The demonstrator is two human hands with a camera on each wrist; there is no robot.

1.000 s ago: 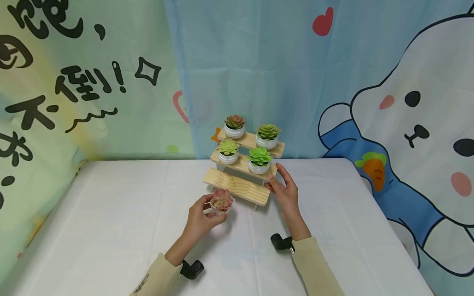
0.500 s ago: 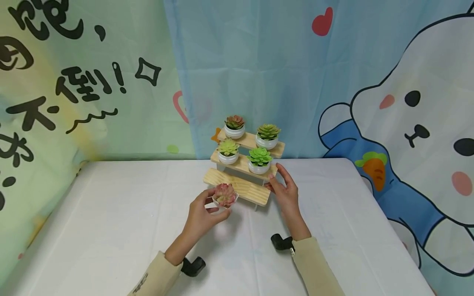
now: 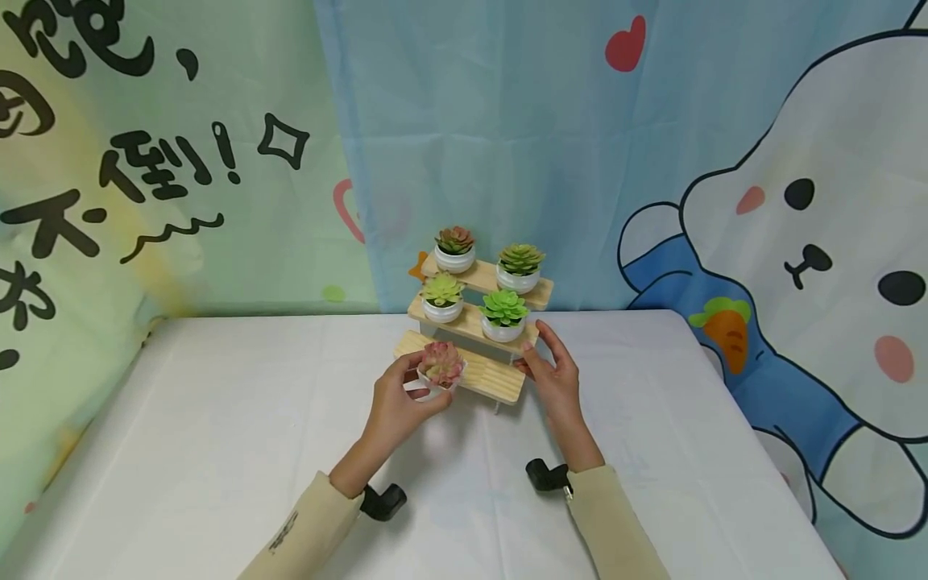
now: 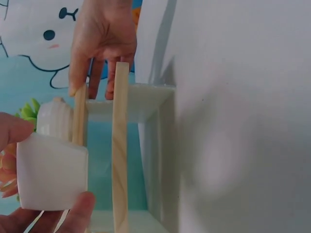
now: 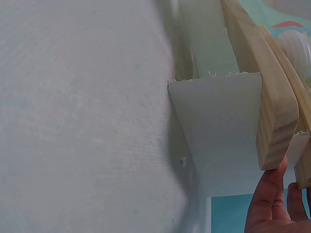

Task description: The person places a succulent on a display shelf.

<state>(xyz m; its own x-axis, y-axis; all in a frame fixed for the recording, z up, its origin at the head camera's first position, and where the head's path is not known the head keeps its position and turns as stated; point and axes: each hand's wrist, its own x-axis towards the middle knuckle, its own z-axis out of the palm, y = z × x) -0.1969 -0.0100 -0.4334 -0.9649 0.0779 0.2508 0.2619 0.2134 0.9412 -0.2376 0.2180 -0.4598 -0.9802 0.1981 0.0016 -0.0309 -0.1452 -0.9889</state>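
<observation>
My left hand [image 3: 395, 412] grips a pink potted succulent [image 3: 441, 364] just over the left part of the bottom board of a three-tier plant stand [image 3: 493, 380]. In the left wrist view its square white pot [image 4: 52, 172] is held between thumb and fingers, apart from the lowest board [image 4: 120, 145]. My right hand [image 3: 557, 388] holds the stand at its right side, thumb and fingers at the end of the middle board. The right wrist view shows those fingers [image 5: 267, 199] touching the board ends.
The middle board bears a yellow-green succulent [image 3: 443, 294] and a bright green succulent [image 3: 503, 312]. On the top board are a reddish succulent [image 3: 454, 248] and another green one [image 3: 519, 266]. A white cloth covers the table [image 3: 239, 435]; a printed curtain [image 3: 478, 121] hangs behind.
My left hand has moved the pink succulent up and slightly right, from in front of the stand to over its bottom board. My right hand keeps its place on the stand.
</observation>
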